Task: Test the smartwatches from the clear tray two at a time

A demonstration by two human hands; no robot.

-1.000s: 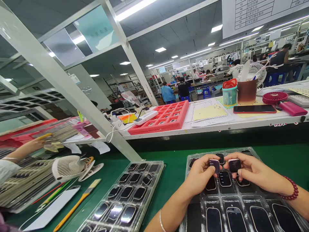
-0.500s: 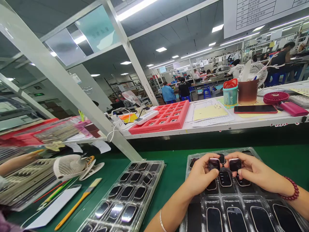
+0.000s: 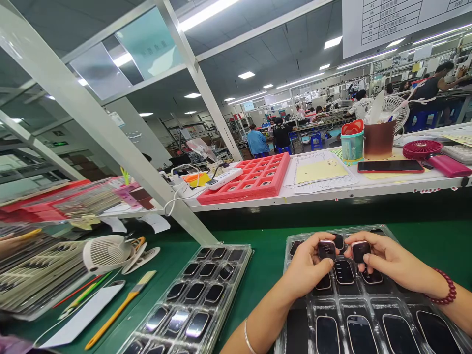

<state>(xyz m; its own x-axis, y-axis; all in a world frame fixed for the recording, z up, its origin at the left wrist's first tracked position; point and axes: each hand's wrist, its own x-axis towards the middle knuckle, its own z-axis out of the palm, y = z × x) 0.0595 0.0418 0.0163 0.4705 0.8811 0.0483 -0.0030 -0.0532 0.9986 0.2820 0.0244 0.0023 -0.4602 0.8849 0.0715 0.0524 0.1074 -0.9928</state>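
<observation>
My left hand (image 3: 308, 263) is closed on a smartwatch body (image 3: 326, 249) with a dark, rounded-square screen and faint text on it. A second smartwatch body (image 3: 360, 251) is gripped in my right hand (image 3: 391, 258), its thumb lying over the lower edge of the screen. Neither watch has a strap in sight. Both hands hover over a clear plastic tray (image 3: 342, 295) that holds several more watch bodies in its pockets. One of these, a watch (image 3: 344, 273) just below my hands, shows a lit list on its screen.
Another clear tray of watches (image 3: 224, 314) lies to the left. Beyond it are a brush (image 3: 121, 309), a white card (image 3: 84, 314) and a small white fan (image 3: 105, 254). A shelf (image 3: 258, 201) bears a red foam tray (image 3: 250, 182) and a phone (image 3: 391, 166). Another person's hand (image 3: 18, 241) shows at far left.
My right thumb has shifted up onto the screen of the right watch. My left hand stays nearly still. The other person's hand at far left has drawn back leftward.
</observation>
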